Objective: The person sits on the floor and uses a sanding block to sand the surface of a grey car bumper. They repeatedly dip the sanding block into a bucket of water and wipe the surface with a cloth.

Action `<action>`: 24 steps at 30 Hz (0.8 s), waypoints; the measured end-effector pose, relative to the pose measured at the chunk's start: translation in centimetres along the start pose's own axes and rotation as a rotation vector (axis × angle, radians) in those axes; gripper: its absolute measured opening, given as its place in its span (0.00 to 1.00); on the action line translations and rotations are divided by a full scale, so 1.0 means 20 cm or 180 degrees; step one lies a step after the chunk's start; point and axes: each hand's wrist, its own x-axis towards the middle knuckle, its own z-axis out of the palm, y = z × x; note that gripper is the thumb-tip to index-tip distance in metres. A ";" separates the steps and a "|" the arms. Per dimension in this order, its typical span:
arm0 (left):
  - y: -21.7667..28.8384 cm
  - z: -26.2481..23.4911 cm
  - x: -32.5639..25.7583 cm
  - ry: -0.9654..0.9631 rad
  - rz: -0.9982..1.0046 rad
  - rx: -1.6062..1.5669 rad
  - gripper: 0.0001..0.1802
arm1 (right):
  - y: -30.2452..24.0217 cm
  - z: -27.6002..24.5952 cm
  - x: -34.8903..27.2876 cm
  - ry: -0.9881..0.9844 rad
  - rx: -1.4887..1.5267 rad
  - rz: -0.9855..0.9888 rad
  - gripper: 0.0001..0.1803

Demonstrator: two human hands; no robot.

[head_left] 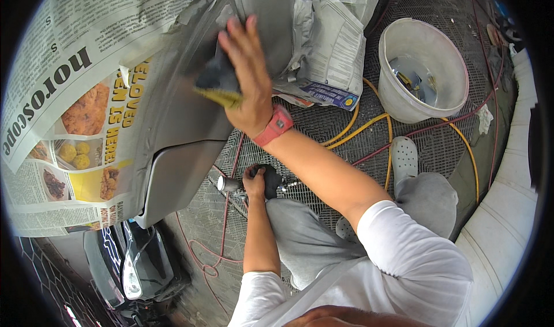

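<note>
Item one: my right hand (245, 76), at eleven o'clock of the view, is pressing flat with the fingers spread and lying open over a dark folded sanding pad with a yellow edge (218, 84). The pad is sitting against the grey curved car body panel (184, 125), touching it, just under my palm. A red wristband (273, 125) is circling that wrist.

Item two: my left hand (254, 182), near the centre and slightly toward six o'clock, is wrapping shut around a small spray gun with a silver nozzle and black body (245, 184), held low over the dark mesh floor mat (323, 125), well apart from the panel.

Item three: sheets of printed newspaper masking (63, 96) are covering the bodywork from nine to twelve o'clock, more crumpled sheets (332, 44) lying at one o'clock.

Item four: a white plastic bucket (444, 105) is standing at two o'clock, with metal bits inside that I cannot make out. Yellow and red hoses (369, 125) are trailing across the mat between the bucket and my knees.

Risks, as I judge them: uneven finger pressure could be cutting grooves into the grey surface; the pad could be catching the paper edge at ten o'clock and tearing the masking; the hoses near my white shoe (404, 157) could be snagging and jerking the gun.
</note>
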 end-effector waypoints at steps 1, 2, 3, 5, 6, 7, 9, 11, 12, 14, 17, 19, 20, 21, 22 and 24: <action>-0.01 -0.01 0.01 -0.0003 -0.0028 0.0012 0.20 | 0.01 0.02 -0.05 -0.0227 -0.0006 0.0004 0.49; -0.03 -0.02 0.01 -0.0009 -0.0055 0.0024 0.20 | 0.04 0.03 -0.09 -0.0222 0.0001 0.0015 0.45; -0.04 -0.03 0.00 -0.0006 -0.0114 0.0043 0.20 | 0.02 0.04 -0.11 -0.0236 0.0012 0.0055 0.42; -0.06 -0.03 0.02 -0.0057 -0.0076 -0.0115 0.20 | 0.05 0.06 -0.11 -0.0165 0.0007 -0.0003 0.40; -0.08 -0.03 0.02 -0.0081 -0.0062 -0.0191 0.21 | 0.07 0.07 -0.05 -0.0084 -0.0010 -0.0097 0.41; -0.09 -0.03 0.02 -0.0072 -0.0120 -0.0198 0.22 | 0.08 0.07 -0.02 -0.0003 -0.0025 -0.0190 0.42; -0.08 -0.03 0.03 -0.0047 -0.0126 -0.0156 0.22 | 0.04 0.09 -0.07 -0.0032 0.0042 -0.0088 0.43; -0.05 -0.04 0.03 -0.0028 -0.0152 -0.0150 0.22 | 0.04 0.09 -0.07 -0.0070 0.0123 -0.0146 0.47; -0.06 -0.06 0.00 -0.0037 -0.0209 -0.0152 0.23 | 0.04 0.07 -0.07 -0.0110 0.0149 -0.0226 0.51; -0.05 -0.05 -0.02 -0.0046 -0.0260 -0.0184 0.23 | 0.08 0.06 -0.05 -0.0076 0.0109 -0.0321 0.52; 0.00 -0.03 -0.05 -0.0050 -0.0129 -0.0123 0.22 | 0.08 0.09 0.06 0.0113 0.0002 -0.0298 0.46; 0.05 -0.04 -0.06 -0.0069 -0.0289 -0.0070 0.22 | 0.07 0.06 -0.03 -0.0018 0.0018 -0.0127 0.45; 0.08 -0.03 -0.05 -0.0081 -0.0347 -0.0063 0.22 | 0.08 0.05 -0.05 -0.0082 0.0029 -0.0069 0.45; 0.05 -0.05 -0.06 -0.0022 -0.0398 -0.0251 0.22 | 0.06 0.06 -0.04 -0.0053 0.0058 -0.0096 0.45; 0.02 -0.06 -0.04 -0.0017 -0.0362 -0.0222 0.22 | 0.06 0.07 -0.01 -0.0022 0.0084 -0.0125 0.45; -0.01 -0.05 -0.01 -0.0041 -0.0298 -0.0155 0.22 | 0.04 0.07 0.00 0.0033 0.0095 -0.0109 0.43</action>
